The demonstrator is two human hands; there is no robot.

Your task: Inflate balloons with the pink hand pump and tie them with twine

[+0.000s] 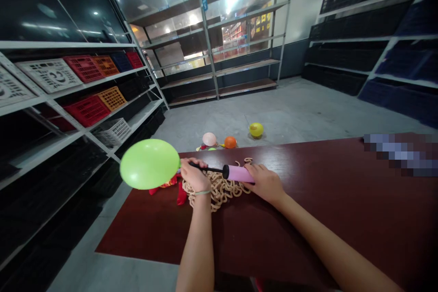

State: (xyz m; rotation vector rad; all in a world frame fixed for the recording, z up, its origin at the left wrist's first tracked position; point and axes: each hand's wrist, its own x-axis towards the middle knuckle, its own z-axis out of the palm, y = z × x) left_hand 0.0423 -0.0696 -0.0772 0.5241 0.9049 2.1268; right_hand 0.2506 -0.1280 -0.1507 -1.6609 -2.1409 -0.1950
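Metal shelving is lining the room: on the left, a rack [61, 45] is carrying colored crates [84, 68], another rack [246, 70] is standing along the back, and dark crates [345, 61] are filling the shelves on the right. Grey floor [308, 105] is stretching between them. Beyond the counter's far edge, a pale pink balloon [209, 139], an orange balloon [230, 142] and a yellow balloon [256, 130] are resting on the floor, the yellow one lying a little farther out.

Across the foreground, the dark red-brown counter [325, 210] is reflecting light. Beige rope-like strands [224, 191] are lying on it in a loose, tangled heap, with crumpled red pieces [181, 194] sitting just left of them.

Over this heap, a pump [239, 173] with a pink barrel and a thin black shaft is spanning the space between both hands. The right hand [267, 183] is gripping the barrel, its fingers wrapping round it. The left hand [194, 177], wearing a thin band [202, 192] at the wrist, is curling closely about the shaft's far end. There, an inflated lime-green balloon [149, 164] is sticking out leftward, the left hand hiding where its neck is meeting the pump.
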